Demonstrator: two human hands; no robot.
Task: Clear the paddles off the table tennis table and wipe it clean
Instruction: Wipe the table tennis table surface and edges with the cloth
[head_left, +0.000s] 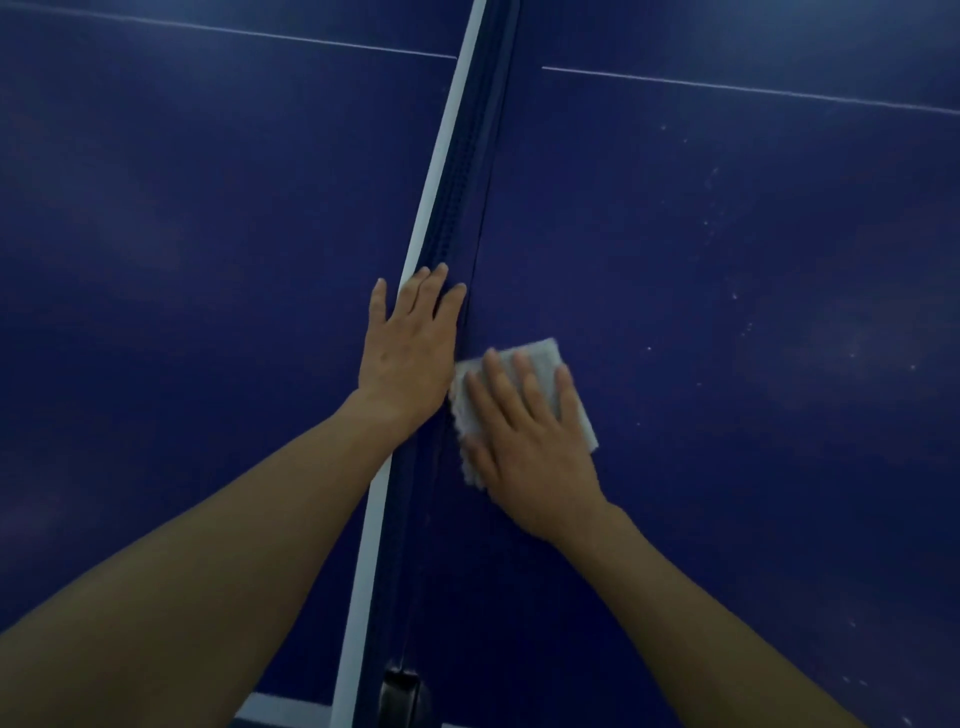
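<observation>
The surface (727, 415), dark blue, fills my view, with a metal clamp (400, 696) at its near edge. Just right of the net (457, 182), my right hand (530, 441) presses a white cloth (544, 353) flat against the surface, fingers straight and spread. Beside it my left hand (410, 343) lies flat on the net's white top band, holding nothing. Farther right I see white specks (727, 260), and beyond them a thin white line (753, 91).

My two forearms (218, 561), bare as far as I see them, my left hand (410, 343), my right hand (524, 441), both bare, fingers (500, 387) slim, nails (441, 268) short and trimmed
</observation>
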